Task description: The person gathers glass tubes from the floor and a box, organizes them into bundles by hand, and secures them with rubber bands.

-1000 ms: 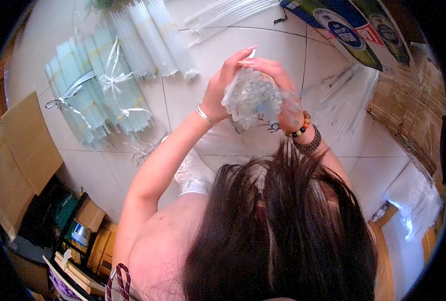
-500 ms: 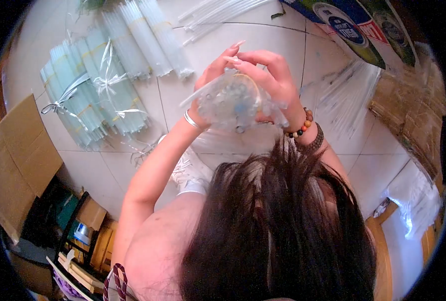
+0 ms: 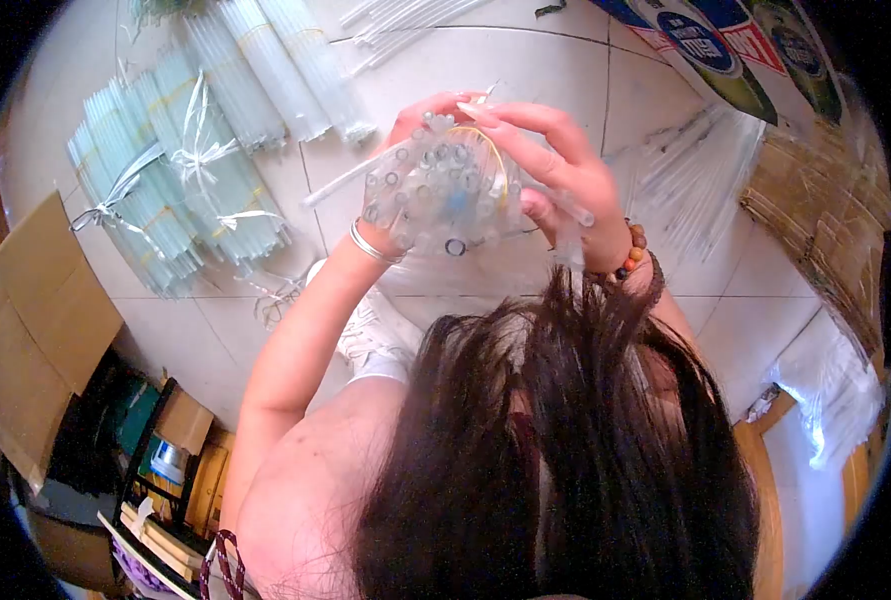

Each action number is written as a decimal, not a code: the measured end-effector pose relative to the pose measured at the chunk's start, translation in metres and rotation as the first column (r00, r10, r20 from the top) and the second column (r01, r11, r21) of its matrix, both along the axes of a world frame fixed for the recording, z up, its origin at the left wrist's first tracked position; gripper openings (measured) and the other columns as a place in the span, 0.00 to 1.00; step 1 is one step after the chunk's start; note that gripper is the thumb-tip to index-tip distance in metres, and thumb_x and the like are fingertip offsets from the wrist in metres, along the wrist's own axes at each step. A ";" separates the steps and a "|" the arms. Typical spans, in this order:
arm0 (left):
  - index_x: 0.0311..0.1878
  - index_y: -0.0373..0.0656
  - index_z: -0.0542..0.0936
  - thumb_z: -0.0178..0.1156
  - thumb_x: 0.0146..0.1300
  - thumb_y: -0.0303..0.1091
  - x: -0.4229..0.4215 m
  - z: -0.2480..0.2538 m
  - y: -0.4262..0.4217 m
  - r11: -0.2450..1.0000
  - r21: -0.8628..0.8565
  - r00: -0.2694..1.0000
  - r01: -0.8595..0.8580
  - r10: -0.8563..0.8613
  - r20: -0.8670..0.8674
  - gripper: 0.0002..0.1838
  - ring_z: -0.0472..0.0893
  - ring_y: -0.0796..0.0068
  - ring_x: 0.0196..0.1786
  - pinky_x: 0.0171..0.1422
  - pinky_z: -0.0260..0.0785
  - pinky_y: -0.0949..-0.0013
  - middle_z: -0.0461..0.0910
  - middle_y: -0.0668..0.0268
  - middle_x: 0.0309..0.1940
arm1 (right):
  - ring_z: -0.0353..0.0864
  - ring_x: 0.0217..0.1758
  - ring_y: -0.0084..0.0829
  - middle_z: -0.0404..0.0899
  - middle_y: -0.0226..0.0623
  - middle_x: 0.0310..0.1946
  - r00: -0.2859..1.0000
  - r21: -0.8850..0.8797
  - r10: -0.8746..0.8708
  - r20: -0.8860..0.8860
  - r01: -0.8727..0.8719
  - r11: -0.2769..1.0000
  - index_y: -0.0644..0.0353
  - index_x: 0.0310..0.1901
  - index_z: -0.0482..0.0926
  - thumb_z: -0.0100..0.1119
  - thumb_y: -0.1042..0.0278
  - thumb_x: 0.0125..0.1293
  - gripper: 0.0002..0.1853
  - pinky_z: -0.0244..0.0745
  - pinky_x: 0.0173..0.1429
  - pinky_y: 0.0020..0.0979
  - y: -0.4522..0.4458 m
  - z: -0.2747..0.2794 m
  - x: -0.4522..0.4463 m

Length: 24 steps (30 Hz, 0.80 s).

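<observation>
A bundle of clear plastic tubes (image 3: 430, 190) stands between my hands with its open round ends facing up at me. A yellow rubber band (image 3: 498, 160) loops over its upper right side. My left hand (image 3: 417, 115) is wrapped round the far left side, its palm hidden behind the tubes. My right hand (image 3: 577, 175) curves round the right side, fingertips meeting the left hand's at the top near the band. A few tubes (image 3: 577, 213) stick out apart beside the right palm. Another tube (image 3: 340, 183) slants out to the left.
Tied bundles of tubes (image 3: 200, 165) lie on the tiled floor at the left. Loose tubes (image 3: 690, 190) are spread at the right, more (image 3: 405, 25) at the top. A printed carton (image 3: 710, 50) and flattened cardboard (image 3: 810, 210) border the right. A cardboard box (image 3: 45, 320) stands left.
The bundle has tilted, so its tube ends now show more clearly. My right hand has shifted slightly right and opened wider from the bundle. The view has shifted a little.
</observation>
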<state>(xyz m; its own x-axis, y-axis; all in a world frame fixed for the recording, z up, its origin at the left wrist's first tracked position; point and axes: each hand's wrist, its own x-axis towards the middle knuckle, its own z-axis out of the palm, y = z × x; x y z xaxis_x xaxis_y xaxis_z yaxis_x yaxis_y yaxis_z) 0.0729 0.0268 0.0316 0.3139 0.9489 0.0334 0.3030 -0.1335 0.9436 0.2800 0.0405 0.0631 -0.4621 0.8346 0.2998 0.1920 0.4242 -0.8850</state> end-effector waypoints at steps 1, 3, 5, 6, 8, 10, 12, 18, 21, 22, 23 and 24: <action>0.65 0.42 0.70 0.68 0.62 0.32 0.001 -0.002 0.001 1.000 0.017 1.000 -0.002 0.002 -0.009 0.29 0.78 0.68 0.62 0.66 0.72 0.64 0.75 0.59 0.65 | 0.75 0.65 0.41 0.77 0.40 0.63 0.999 -0.031 0.001 -0.039 -0.002 1.000 0.60 0.67 0.75 0.56 0.51 0.72 0.28 0.68 0.68 0.39 0.000 0.003 0.002; 0.64 0.42 0.73 0.68 0.61 0.31 0.003 -0.005 0.002 0.998 0.057 0.999 -0.016 0.014 0.030 0.27 0.77 0.68 0.62 0.67 0.71 0.64 0.75 0.60 0.65 | 0.75 0.66 0.43 0.76 0.43 0.63 0.998 -0.071 0.012 -0.056 -0.016 0.997 0.62 0.67 0.74 0.55 0.52 0.73 0.28 0.69 0.69 0.39 0.000 0.007 0.005; 0.62 0.42 0.75 0.68 0.60 0.30 0.004 -0.006 0.002 0.996 0.092 0.999 -0.002 -0.002 0.038 0.26 0.77 0.68 0.62 0.66 0.71 0.64 0.75 0.60 0.64 | 0.75 0.67 0.44 0.76 0.45 0.64 0.998 -0.080 0.026 -0.054 -0.030 0.996 0.63 0.67 0.73 0.54 0.53 0.74 0.28 0.69 0.70 0.39 0.002 0.010 0.008; 0.62 0.42 0.76 0.67 0.60 0.30 0.002 -0.004 0.004 0.994 0.104 1.000 0.025 -0.025 -0.003 0.25 0.77 0.67 0.62 0.66 0.71 0.64 0.75 0.61 0.64 | 0.74 0.68 0.44 0.75 0.46 0.65 0.998 -0.067 0.036 -0.044 -0.039 0.997 0.64 0.68 0.72 0.54 0.53 0.74 0.28 0.69 0.70 0.39 0.004 0.011 0.008; 0.62 0.44 0.75 0.70 0.57 0.36 -0.002 -0.009 0.005 0.986 0.136 0.983 0.097 -0.073 -0.170 0.29 0.75 0.64 0.63 0.68 0.67 0.62 0.74 0.61 0.63 | 0.73 0.70 0.44 0.74 0.46 0.67 0.999 -0.065 0.044 -0.027 -0.046 0.997 0.64 0.69 0.70 0.53 0.55 0.75 0.28 0.69 0.71 0.39 0.005 0.012 0.008; 0.65 0.46 0.73 0.73 0.54 0.47 -0.006 -0.023 0.002 0.972 0.166 0.934 0.166 -0.101 -0.343 0.37 0.72 0.60 0.64 0.70 0.61 0.58 0.73 0.61 0.63 | 0.72 0.71 0.43 0.72 0.46 0.69 0.999 -0.082 0.041 -0.014 -0.042 0.996 0.64 0.71 0.67 0.53 0.56 0.75 0.29 0.67 0.72 0.40 0.004 0.013 0.008; 0.66 0.47 0.71 0.74 0.54 0.50 -0.007 -0.024 0.001 0.963 0.194 0.923 0.188 -0.106 -0.370 0.39 0.70 0.59 0.65 0.71 0.59 0.55 0.72 0.61 0.63 | 0.69 0.74 0.47 0.73 0.51 0.67 0.998 -0.142 0.053 -0.020 -0.055 0.988 0.67 0.71 0.66 0.44 0.49 0.78 0.31 0.62 0.75 0.42 0.005 0.017 0.008; 0.69 0.47 0.69 0.71 0.57 0.49 -0.009 -0.038 -0.009 0.979 0.068 0.931 0.193 -0.161 -0.328 0.38 0.65 0.58 0.71 0.77 0.52 0.51 0.71 0.61 0.66 | 0.64 0.77 0.47 0.70 0.52 0.69 0.990 -0.201 0.106 -0.088 -0.122 0.972 0.69 0.71 0.66 0.41 0.44 0.79 0.34 0.56 0.78 0.43 0.006 0.018 0.007; 0.63 0.43 0.75 0.70 0.57 0.37 0.001 -0.024 -0.010 0.989 0.126 0.987 0.073 -0.053 -0.154 0.30 0.75 0.61 0.63 0.69 0.65 0.58 0.74 0.61 0.62 | 0.63 0.78 0.46 0.68 0.51 0.71 0.985 -0.258 0.128 -0.119 -0.156 0.953 0.69 0.71 0.65 0.41 0.40 0.77 0.38 0.54 0.79 0.43 0.005 0.019 0.010; 0.62 0.42 0.77 0.70 0.57 0.34 0.002 -0.021 -0.010 0.990 0.134 0.992 0.047 -0.030 -0.125 0.28 0.77 0.62 0.60 0.66 0.69 0.60 0.75 0.60 0.61 | 0.62 0.78 0.46 0.68 0.51 0.71 0.982 -0.278 0.135 -0.135 -0.168 0.946 0.69 0.72 0.65 0.41 0.38 0.77 0.39 0.54 0.79 0.43 0.005 0.019 0.010; 0.60 0.41 0.78 0.70 0.57 0.32 0.003 -0.018 -0.010 0.990 0.141 0.995 0.020 -0.007 -0.096 0.26 0.80 0.62 0.58 0.63 0.72 0.61 0.76 0.60 0.60 | 0.61 0.78 0.45 0.67 0.51 0.71 0.980 -0.279 0.140 -0.143 -0.175 0.944 0.69 0.72 0.65 0.42 0.38 0.76 0.40 0.53 0.79 0.42 0.005 0.018 0.010; 0.61 0.40 0.77 0.70 0.57 0.32 0.001 -0.021 -0.013 0.992 0.121 0.992 0.038 -0.024 -0.121 0.27 0.80 0.62 0.58 0.63 0.73 0.61 0.76 0.59 0.60 | 0.61 0.78 0.45 0.67 0.51 0.72 0.978 -0.280 0.144 -0.151 -0.182 0.943 0.70 0.72 0.65 0.42 0.37 0.76 0.40 0.53 0.79 0.42 0.004 0.016 0.011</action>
